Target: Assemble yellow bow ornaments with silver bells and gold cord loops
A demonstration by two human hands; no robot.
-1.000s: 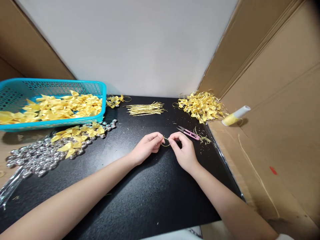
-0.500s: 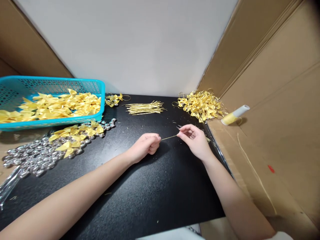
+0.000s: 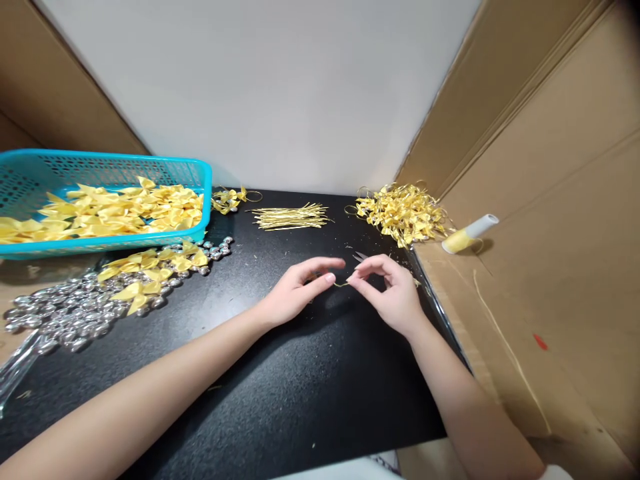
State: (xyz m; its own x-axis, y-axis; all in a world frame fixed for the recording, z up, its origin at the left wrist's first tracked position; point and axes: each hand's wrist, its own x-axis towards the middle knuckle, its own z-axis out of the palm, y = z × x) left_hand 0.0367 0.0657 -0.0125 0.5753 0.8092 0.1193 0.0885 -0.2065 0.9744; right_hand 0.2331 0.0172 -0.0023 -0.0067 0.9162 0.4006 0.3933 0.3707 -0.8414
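Observation:
My right hand [image 3: 393,290] pinches a short gold cord [image 3: 341,285] between thumb and fingertips. Beside it, my left hand [image 3: 300,287] has its fingers apart, with the thumb tip at the cord's other end; whether it touches the cord is unclear. Scissor tips [image 3: 359,257] poke out by my right fingers, the rest hidden behind them. Both hands are just above the black table [image 3: 300,387]. Beyond them lies a bundle of gold cords [image 3: 291,217].
A blue basket [image 3: 207,200] of yellow bows stands at the left, with silver beads [image 3: 75,310] and loose bows before it. At the back right are a pile of bows with gold loops [image 3: 405,212] and a thread spool [image 3: 469,233].
My left hand has opened from a fist and come nearer my right. The cord between them, straight and taut before, is now shorter and bent.

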